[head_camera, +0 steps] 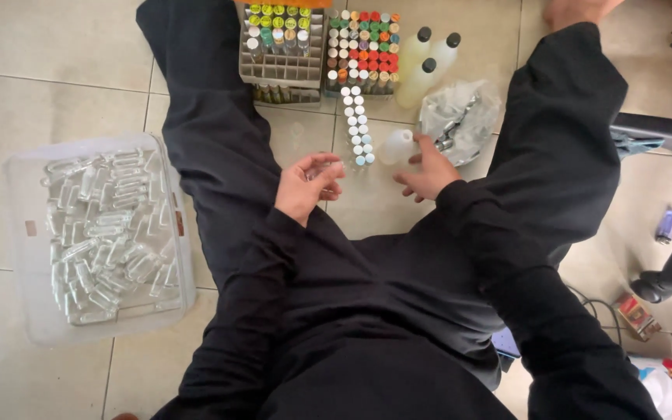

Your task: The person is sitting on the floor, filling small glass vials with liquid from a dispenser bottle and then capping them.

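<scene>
I sit on a tiled floor with my legs in black spread apart. My left hand (305, 185) is curled around a small clear glass vial (326, 166). My right hand (428, 172) reaches with spread fingers toward a small white plastic bottle (395, 146) lying on the floor and touches or nearly touches it. Between my hands stand two short rows of small white-capped vials (358, 126). Just right of my right hand lies a clear plastic bag (460, 117) with small parts inside.
A clear plastic tub (29, 233) full of empty glass vials sits at left. Two racks of colour-capped vials (320, 47) and three black-capped bottles (428, 58) stand ahead. A chair leg (663, 134), a lighter (666, 225) and small boxes lie at right.
</scene>
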